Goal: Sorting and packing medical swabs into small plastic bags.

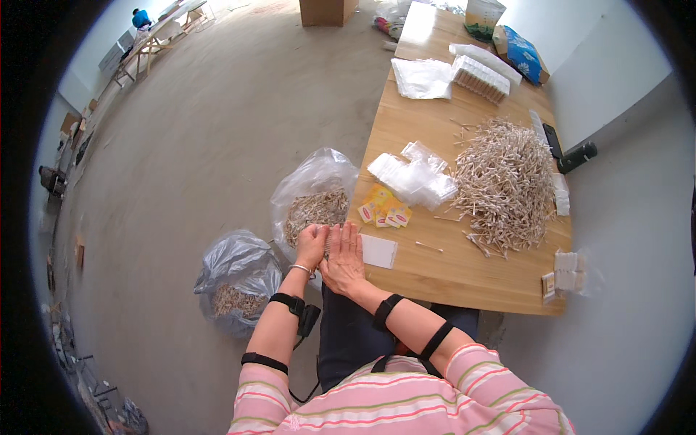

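Note:
At the table's near left corner, my left hand [312, 246] is closed round a bundle of cotton swabs [327, 247], mostly hidden between my hands. My right hand [343, 262] presses against the bundle's other side, its fingers straight and flat. Beside my right fingers, a white rectangular card or packet [379, 251] lies on the wooden table [493, 290]. Just beyond sit yellow, white and red printed cards [384, 208]. Farther off are clear plastic bags [415, 175]. To the right is a large heap of loose cotton swabs [504, 185], and one single swab [429, 247] lies nearer me.
Below the table's left edge stand a clear plastic bag of swabs [316, 170] and a greyish one [239, 254]. Packed swabs [481, 78] lie at the table's far end, others [569, 270] at the near right corner. A dark bottle [578, 156] is by the wall.

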A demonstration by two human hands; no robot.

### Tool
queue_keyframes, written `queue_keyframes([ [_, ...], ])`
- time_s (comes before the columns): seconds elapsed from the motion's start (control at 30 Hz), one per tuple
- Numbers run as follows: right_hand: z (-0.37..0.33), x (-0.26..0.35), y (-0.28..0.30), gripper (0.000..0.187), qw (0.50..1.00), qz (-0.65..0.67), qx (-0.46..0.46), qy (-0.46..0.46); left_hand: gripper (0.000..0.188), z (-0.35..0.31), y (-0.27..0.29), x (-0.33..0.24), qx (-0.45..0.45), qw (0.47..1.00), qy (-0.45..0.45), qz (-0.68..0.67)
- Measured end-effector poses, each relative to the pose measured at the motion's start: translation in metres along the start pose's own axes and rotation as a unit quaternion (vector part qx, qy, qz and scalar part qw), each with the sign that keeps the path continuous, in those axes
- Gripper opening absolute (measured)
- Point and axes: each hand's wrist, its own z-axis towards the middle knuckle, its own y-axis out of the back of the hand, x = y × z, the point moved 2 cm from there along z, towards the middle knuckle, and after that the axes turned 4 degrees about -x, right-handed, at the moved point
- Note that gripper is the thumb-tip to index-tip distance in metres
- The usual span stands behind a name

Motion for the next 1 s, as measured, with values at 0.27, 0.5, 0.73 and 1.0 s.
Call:
queue_keyframes([
  [0.27,0.035,-0.095,0.074,0.035,0.963,-0.053,-0.222,-0.142,0.028,-0.004,-0.006,0.003,-0.019,0.997,-0.034,0.061],
  [0.5,0.036,-0.129,0.089,0.040,0.979,-0.028,-0.159,-0.126,0.031,-0.002,-0.010,0.009,-0.029,0.999,-0.034,0.027],
  [0.73,0.037,-0.136,0.096,0.036,0.977,-0.018,-0.161,-0.135,0.033,0.001,-0.010,0.018,-0.041,0.998,-0.038,0.033],
  [1.0,0.034,-0.143,0.098,0.021,0.979,0.031,-0.162,-0.124,0.033,0.001,-0.010,0.015,-0.048,0.996,-0.044,0.059],
])
